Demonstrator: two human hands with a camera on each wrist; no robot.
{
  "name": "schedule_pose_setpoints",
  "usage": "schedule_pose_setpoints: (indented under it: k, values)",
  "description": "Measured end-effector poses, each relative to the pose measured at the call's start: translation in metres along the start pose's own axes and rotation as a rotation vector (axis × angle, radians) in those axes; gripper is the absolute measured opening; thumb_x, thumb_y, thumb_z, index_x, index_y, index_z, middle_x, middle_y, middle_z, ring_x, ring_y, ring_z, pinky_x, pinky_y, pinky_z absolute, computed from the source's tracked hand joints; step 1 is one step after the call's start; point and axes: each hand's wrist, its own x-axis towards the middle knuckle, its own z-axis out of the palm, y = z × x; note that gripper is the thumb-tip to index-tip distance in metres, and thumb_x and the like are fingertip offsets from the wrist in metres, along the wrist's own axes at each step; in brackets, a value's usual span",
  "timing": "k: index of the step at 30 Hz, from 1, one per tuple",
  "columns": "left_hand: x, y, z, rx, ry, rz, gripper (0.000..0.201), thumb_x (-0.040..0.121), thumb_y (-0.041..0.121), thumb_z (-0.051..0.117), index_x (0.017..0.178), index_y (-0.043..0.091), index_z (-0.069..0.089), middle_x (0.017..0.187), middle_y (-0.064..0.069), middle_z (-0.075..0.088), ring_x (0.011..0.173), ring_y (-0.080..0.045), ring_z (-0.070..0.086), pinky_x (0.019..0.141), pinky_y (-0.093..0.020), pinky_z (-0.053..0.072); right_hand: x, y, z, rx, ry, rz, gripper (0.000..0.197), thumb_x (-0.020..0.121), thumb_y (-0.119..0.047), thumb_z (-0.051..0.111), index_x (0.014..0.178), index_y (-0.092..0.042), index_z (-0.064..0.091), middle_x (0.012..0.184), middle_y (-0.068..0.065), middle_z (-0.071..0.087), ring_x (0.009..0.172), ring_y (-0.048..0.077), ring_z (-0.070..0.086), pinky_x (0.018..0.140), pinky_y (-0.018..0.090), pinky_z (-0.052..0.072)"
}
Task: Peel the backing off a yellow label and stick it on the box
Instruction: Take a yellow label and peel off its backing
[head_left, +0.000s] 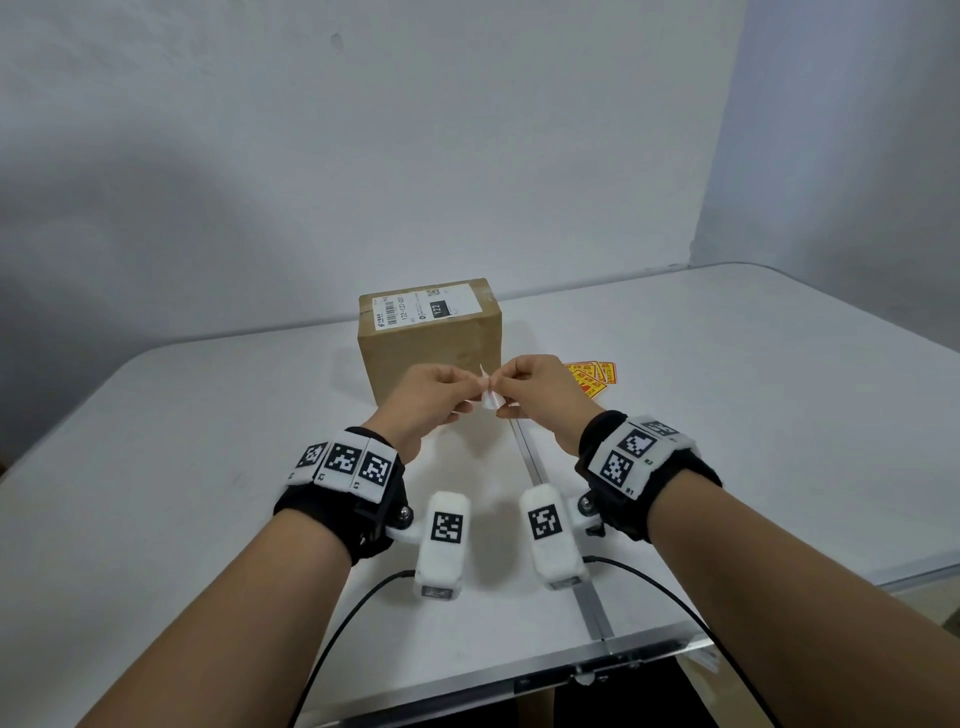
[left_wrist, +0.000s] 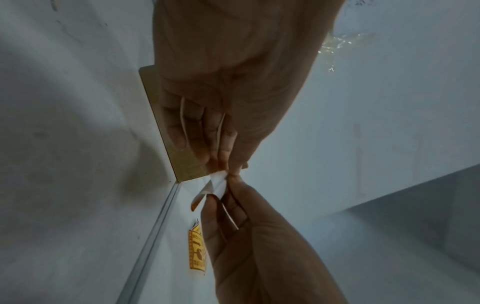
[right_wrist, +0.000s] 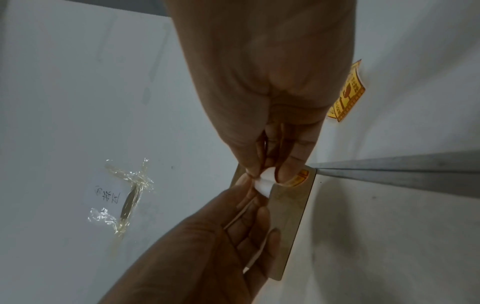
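Observation:
A brown cardboard box (head_left: 431, 338) with a white shipping label on top stands on the white table (head_left: 208, 467). Just in front of it, above the table, both hands meet on one yellow label (head_left: 491, 399), whose white back faces me. My left hand (head_left: 470, 387) pinches it from the left and my right hand (head_left: 501, 387) from the right. In the left wrist view the label (left_wrist: 218, 183) curls, with a yellow edge showing. In the right wrist view the label's (right_wrist: 265, 183) yellow face peeks from under the right fingers (right_wrist: 288, 170). I cannot tell which hand holds the backing.
A loose pile of yellow labels (head_left: 592, 376) lies on the table right of the box. A metal seam (head_left: 550, 499) runs from the box toward the table's front edge. A paper note under crumpled clear tape (right_wrist: 122, 195) is stuck to the wall.

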Motion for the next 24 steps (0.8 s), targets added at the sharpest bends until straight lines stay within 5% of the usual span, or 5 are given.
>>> schedule_pose_setpoints:
  k: [4,10,16,20,24]
  values:
    - [-0.001,0.003,0.004,0.025,0.057,0.05,0.023,0.085,0.016,0.067,0.099,-0.002,0.07,0.083,-0.004,0.068,0.068,-0.01,0.054,0.068,-0.019,0.046,0.001,0.001,0.001,-0.038,0.025,-0.033,0.013,0.087,-0.012,0.066,0.074,-0.013,0.064,0.076,0.002,0.061,0.07,0.02,0.063,0.081,0.039,0.06]
    - [0.0,0.002,0.005,0.024,0.066,0.022,0.02,0.084,0.012,0.064,0.095,-0.003,0.071,0.079,-0.005,0.067,0.065,-0.009,0.053,0.067,-0.019,0.047,-0.001,0.002,-0.001,0.03,-0.053,0.026,0.009,0.091,-0.01,0.06,0.084,-0.007,0.065,0.077,0.003,0.06,0.068,0.014,0.06,0.075,0.029,0.061]
    - [0.003,-0.005,-0.002,-0.057,0.102,-0.048,0.011,0.085,0.015,0.059,0.084,0.007,0.067,0.079,-0.001,0.066,0.067,-0.01,0.053,0.074,-0.022,0.051,0.004,0.007,-0.01,0.203,-0.012,0.114,0.011,0.096,-0.01,0.052,0.092,-0.001,0.058,0.104,0.016,0.062,0.077,0.017,0.063,0.068,0.022,0.059]
    - [0.0,-0.004,0.001,-0.06,0.045,-0.028,0.021,0.087,0.024,0.063,0.094,0.006,0.07,0.085,0.003,0.069,0.071,-0.01,0.055,0.077,-0.024,0.05,0.003,0.007,-0.013,0.155,-0.015,0.058,0.01,0.092,-0.011,0.058,0.093,-0.001,0.062,0.093,0.01,0.065,0.076,0.018,0.063,0.069,0.021,0.058]
    - [-0.002,0.002,0.011,-0.05,0.045,0.018,0.028,0.086,0.029,0.066,0.098,0.004,0.072,0.085,0.0,0.068,0.07,-0.01,0.054,0.071,-0.02,0.047,0.001,0.005,-0.006,-0.027,0.033,-0.065,0.012,0.088,-0.012,0.064,0.076,-0.011,0.066,0.086,0.007,0.067,0.079,0.02,0.064,0.073,0.029,0.061]
